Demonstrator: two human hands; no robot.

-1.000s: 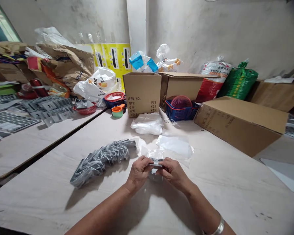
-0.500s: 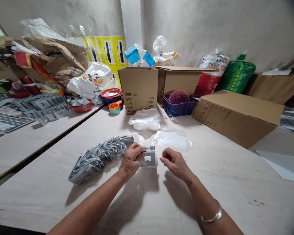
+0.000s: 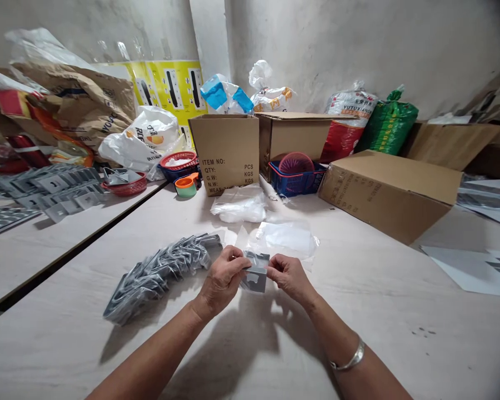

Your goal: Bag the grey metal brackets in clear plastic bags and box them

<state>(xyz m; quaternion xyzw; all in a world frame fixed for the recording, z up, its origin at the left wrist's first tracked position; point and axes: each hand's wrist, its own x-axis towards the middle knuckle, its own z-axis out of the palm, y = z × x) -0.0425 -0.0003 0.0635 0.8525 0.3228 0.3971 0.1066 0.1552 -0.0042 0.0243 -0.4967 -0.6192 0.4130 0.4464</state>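
Grey bracket (image 3: 256,282) pinched in L hand (image 3: 224,276); R hand (image 3: 292,279) at R edge, grip unclear; bagged pcs (image 3: 160,276) nearby.

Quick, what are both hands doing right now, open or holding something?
Left hand: closed, holding the gray bracket.
Right hand: pinched closed at the bracket's right edge; exact grip can't be told.

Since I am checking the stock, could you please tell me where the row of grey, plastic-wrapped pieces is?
In the head view, the grey, plastic-wrapped row lies left of centre on the pale tabletop, just left of the left hand.
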